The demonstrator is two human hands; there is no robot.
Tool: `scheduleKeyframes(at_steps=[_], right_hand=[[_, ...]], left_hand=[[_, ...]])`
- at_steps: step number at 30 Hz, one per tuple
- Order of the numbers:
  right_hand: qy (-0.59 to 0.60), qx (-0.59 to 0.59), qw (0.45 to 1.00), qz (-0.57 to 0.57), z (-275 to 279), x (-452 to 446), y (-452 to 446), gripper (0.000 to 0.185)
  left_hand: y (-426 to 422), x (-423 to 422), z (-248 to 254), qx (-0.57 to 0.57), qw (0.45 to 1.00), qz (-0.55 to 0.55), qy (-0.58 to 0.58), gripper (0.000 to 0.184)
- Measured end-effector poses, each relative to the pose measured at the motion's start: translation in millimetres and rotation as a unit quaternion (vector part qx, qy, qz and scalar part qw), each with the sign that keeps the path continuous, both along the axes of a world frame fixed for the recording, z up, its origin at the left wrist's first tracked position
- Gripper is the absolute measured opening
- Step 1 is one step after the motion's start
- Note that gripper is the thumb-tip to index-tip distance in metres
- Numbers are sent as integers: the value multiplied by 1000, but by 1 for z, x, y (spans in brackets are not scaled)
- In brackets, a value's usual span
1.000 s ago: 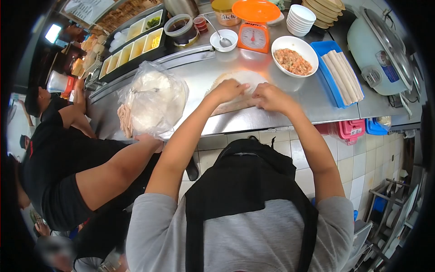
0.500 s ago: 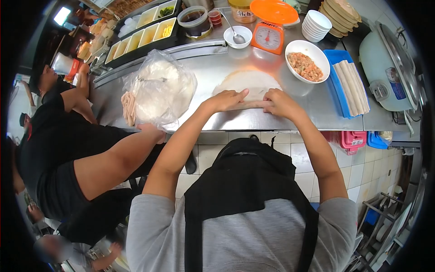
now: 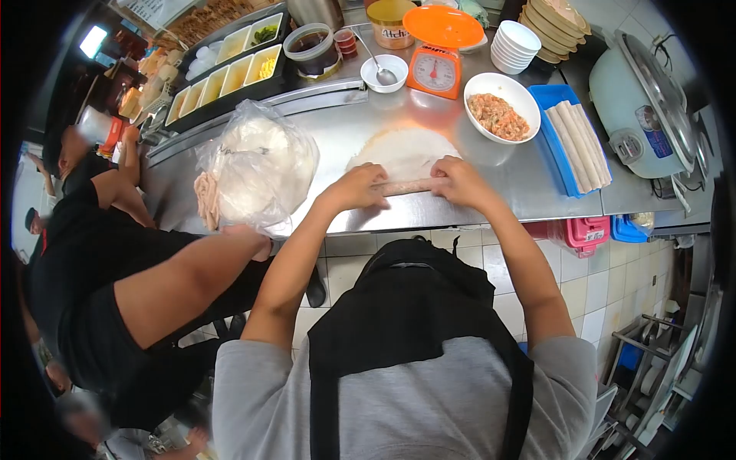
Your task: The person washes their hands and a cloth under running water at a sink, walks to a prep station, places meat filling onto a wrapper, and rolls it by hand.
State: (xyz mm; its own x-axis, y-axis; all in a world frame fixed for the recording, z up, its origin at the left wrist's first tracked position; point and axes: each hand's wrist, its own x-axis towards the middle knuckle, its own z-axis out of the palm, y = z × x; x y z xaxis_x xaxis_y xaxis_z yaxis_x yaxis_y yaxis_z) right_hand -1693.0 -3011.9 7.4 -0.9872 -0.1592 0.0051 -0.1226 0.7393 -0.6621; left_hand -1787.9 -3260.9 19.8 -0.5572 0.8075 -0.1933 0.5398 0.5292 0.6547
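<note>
A thin, round, pale wrapper (image 3: 402, 151) lies on the steel counter, its near edge rolled into a spring roll (image 3: 408, 186). My left hand (image 3: 359, 187) is closed around the roll's left end, with its fingers curled over the far side. At the opposite end, my right hand (image 3: 458, 182) grips the roll in the same way. Beyond my right hand stands a white bowl (image 3: 470, 90) of orange-pink minced filling (image 3: 498, 115). A blue tray (image 3: 552, 93) to its right holds several finished rolls (image 3: 579, 146).
A plastic bag (image 3: 261, 157) of wrappers sits on the left. At the back are an orange scale (image 3: 434, 70), a small bowl with a spoon (image 3: 383, 73), stacked white bowls (image 3: 515, 46) and condiment bins (image 3: 234, 73). A large cooker (image 3: 644, 107) stands right. A co-worker (image 3: 84, 261) sits left.
Both hands have shifted from the flap's folded edge to the ends of the roll, which now looks fuller and more tightly rolled. The whole view has shifted slightly.
</note>
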Motion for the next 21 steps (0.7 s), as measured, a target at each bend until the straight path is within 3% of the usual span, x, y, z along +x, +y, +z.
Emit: scheduleKeyframes(at_steps=[4, 8, 10, 11, 17, 21], right_hand=[[-3, -49, 999, -12, -6, -1, 8, 11], [48, -24, 999, -11, -7, -9, 10, 9], [77, 6, 997, 5, -14, -15, 15, 10], [75, 5, 997, 6, -15, -17, 17, 10], [-3, 9, 999, 39, 0, -17, 18, 17], [-2, -21, 1000, 18, -3, -9, 27, 25]], left_hand=[[-23, -17, -3, -11, 995, 66, -75, 21], [-29, -23, -16, 17, 992, 104, -67, 20], [-15, -6, -17, 113, 977, 107, 145, 23], [-5, 7, -14, 159, 971, 97, 148, 24], [24, 29, -24, 141, 974, 61, 164, 27], [6, 23, -27, 156, 977, 116, 89, 30]])
